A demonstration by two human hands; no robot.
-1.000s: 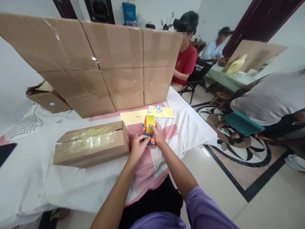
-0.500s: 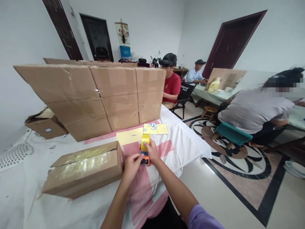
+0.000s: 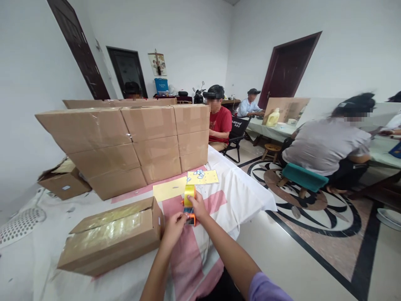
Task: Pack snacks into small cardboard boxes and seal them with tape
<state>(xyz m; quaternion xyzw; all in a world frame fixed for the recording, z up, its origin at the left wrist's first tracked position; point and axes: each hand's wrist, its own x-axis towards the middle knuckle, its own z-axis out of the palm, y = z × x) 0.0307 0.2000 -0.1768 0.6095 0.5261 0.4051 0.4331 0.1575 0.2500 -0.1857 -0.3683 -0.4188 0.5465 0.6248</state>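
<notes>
My right hand grips an orange tape dispenser loaded with a roll of yellow tape, its thumb against the roll. Close beside it, my left hand is pinched at the dispenser's front end. What lies between those fingertips is too small to make out; it could be the tape's loose end. To the left of my left hand lies a long cardboard box with shiny tape along its top seam. The dispenser is held over the pink and white tablecloth.
Stacked cardboard boxes form a wall at the table's back. Before them lie a yellow sheet and a yellow card with small pale pieces. An opened box stands far left. A person in red sits behind; others sit at the right.
My view has tilted up and shifted slightly right, so the scene sits lower in the picture. Both hands stay together at the tape dispenser, with little change in their grip.
</notes>
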